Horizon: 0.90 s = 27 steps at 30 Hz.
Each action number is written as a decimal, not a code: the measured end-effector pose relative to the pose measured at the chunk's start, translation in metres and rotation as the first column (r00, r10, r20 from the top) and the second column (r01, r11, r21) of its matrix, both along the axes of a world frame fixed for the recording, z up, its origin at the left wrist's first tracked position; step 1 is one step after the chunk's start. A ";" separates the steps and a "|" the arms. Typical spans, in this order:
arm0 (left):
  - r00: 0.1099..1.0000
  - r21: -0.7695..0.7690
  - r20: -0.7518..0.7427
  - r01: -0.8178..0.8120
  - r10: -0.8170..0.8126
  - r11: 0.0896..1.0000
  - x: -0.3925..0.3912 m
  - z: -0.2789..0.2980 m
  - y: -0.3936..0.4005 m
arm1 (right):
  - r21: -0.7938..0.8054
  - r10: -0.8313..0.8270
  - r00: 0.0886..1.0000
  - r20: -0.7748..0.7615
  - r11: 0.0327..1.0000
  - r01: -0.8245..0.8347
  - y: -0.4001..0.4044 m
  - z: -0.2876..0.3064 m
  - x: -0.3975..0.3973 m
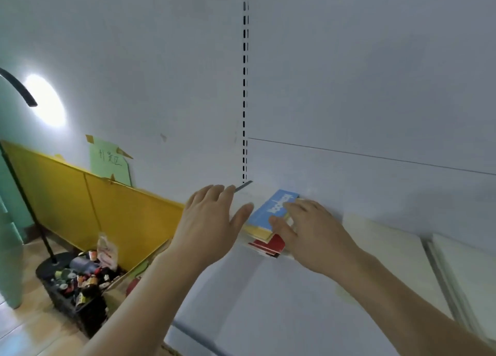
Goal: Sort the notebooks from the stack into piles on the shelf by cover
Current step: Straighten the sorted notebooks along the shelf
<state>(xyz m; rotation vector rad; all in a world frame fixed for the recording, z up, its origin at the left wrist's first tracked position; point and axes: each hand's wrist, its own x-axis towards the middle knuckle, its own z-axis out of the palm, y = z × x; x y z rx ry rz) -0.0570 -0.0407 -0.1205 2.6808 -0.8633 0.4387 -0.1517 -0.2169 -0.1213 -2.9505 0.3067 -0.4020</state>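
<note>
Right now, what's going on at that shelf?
A person is working at a stack of notebooks on the white shelf. The right hand rests its fingers on the blue notebook on top, thumb at its near edge. The left hand is open beside the stack, touching nothing clearly. Pale piles lie further right.

A yellow panel (107, 210) leans by the wall under a taped green note (110, 162), with a black crate (80, 310) of bottles (88, 278) beside a lamp stand (32, 210) on the floor
</note>
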 end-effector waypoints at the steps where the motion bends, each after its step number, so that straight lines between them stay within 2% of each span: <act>1: 0.999 0.000 -0.017 0.028 -0.028 1.000 0.013 0.000 -0.001 | -0.012 -0.028 0.999 -0.028 1.000 0.028 0.004 -0.001 0.005; 4: 0.985 0.141 -0.040 0.171 -0.167 0.975 0.047 -0.002 -0.004 | -0.004 -0.181 0.983 0.035 0.983 0.182 0.014 -0.003 0.023; 7: 0.934 0.255 -0.123 0.357 -0.336 0.899 0.065 -0.004 -0.004 | 0.025 -0.342 0.939 0.028 0.939 0.342 0.023 0.000 0.035; 11: 0.880 0.185 -0.139 0.474 -0.455 0.861 0.074 0.000 -0.003 | 0.106 -0.538 0.843 -0.019 0.837 0.537 0.029 0.009 0.040; 14: 0.832 0.147 -0.149 0.553 -0.534 0.820 0.074 0.000 -0.001 | 0.164 -0.614 0.783 -0.095 0.766 0.621 0.034 0.008 0.040; 17: 0.791 0.115 -0.174 0.607 -0.586 0.786 0.075 0.004 0.003 | 0.265 -0.679 0.727 -0.103 0.685 0.678 0.034 0.009 0.036; 20: 0.765 0.074 -0.166 0.638 -0.622 0.766 0.076 0.004 0.004 | 0.438 -0.709 0.703 -0.059 0.614 0.656 0.037 0.012 0.027; 22: 0.761 -0.012 -0.151 0.636 -0.630 0.771 0.079 0.004 0.004 | 0.582 -0.730 0.683 0.026 0.567 0.583 0.042 0.018 0.021; 24: 0.757 -0.162 -0.149 0.616 -0.636 0.771 0.080 0.005 0.006 | 0.685 -0.762 0.629 0.154 0.541 0.488 0.049 0.025 0.014; 27: 0.751 -0.453 -0.173 0.514 -0.637 0.728 0.081 0.010 0.007 | 0.764 -0.779 0.516 0.356 0.561 0.320 0.061 0.033 0.006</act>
